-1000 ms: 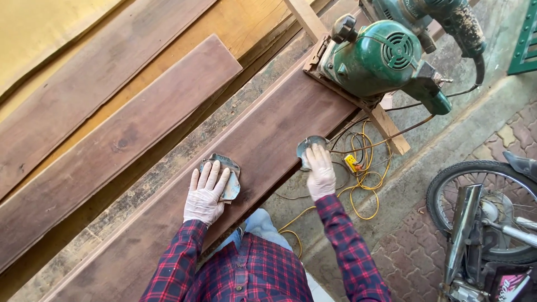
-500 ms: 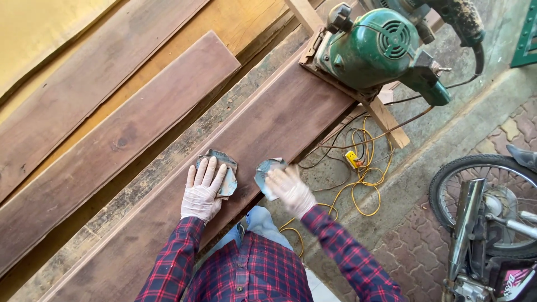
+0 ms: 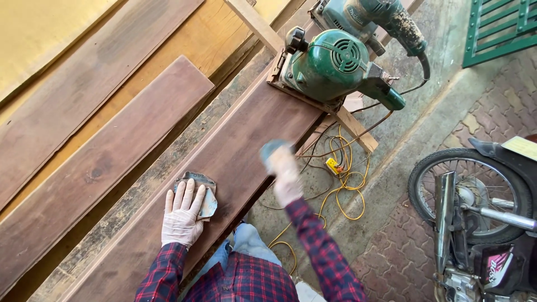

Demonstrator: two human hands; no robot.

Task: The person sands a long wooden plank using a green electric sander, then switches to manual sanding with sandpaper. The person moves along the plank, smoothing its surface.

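— What carries it all?
— A long dark plank (image 3: 240, 151), running diagonally.
— What lies on it?
— A grey sanding sheet (image 3: 202, 193) near the front and a green power tool (image 3: 330, 67) at the far end.
— And beside it?
— More boards (image 3: 106, 162) to the left; yellow cable (image 3: 341, 179) coiled on the concrete floor (image 3: 391, 156).

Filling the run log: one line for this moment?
left hand: flat on sandpaper | right hand: blurred, sandpaper piece on board

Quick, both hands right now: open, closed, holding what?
Left hand: open, flat on a grey worn sanding sheet on the dark brown plank.
Right hand: blurred, apparently gripping another grey sanding sheet; grip cannot be told.
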